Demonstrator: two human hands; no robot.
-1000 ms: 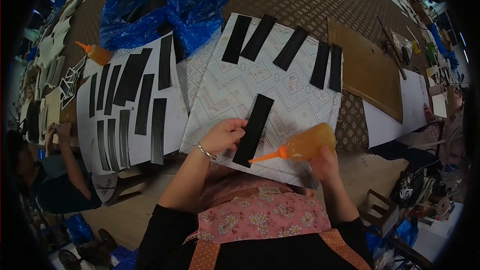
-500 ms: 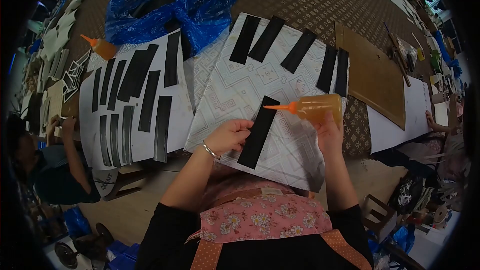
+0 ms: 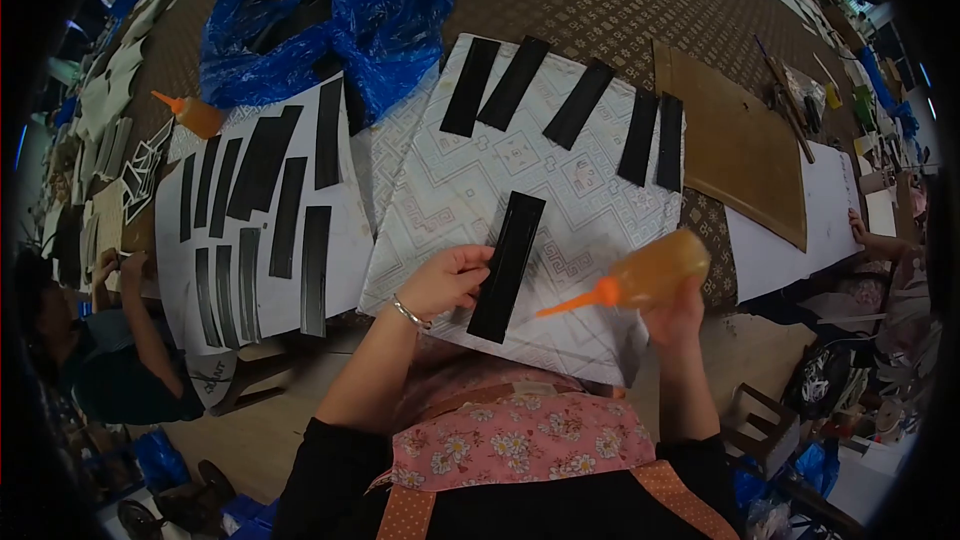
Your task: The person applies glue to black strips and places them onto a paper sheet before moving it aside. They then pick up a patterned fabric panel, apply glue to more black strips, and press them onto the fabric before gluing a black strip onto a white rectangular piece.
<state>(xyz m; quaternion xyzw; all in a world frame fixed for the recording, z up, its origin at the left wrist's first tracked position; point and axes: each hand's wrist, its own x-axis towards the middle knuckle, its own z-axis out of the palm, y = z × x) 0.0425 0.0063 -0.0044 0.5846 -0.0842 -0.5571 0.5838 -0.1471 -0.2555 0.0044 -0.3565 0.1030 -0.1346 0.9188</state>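
Observation:
My left hand (image 3: 447, 285) pinches the left edge of a black strip (image 3: 508, 265) near its middle. The strip stands at a slant above the patterned white board (image 3: 425, 210), and its surface looks shiny along the edges. Closed around a squeeze bottle (image 3: 662, 268) of amber liquid is my right hand (image 3: 676, 315). The bottle is tilted, its orange nozzle pointing down and left, with the tip just right of the strip's lower part and apart from it. Several more black strips (image 3: 578, 105) lie along the board's far edge.
Left of the board, a white sheet (image 3: 345, 285) carries several black strips. A second orange-tipped bottle (image 3: 196, 117) lies beyond it, near a blue plastic bag (image 3: 390, 30). On the right is a brown panel (image 3: 745, 140). Other people's hands show at both sides.
The bottle's nozzle has moved from the strip's upper end down to its lower right, and the bottle has tilted further downward. My left hand keeps its grip; the view has shifted slightly.

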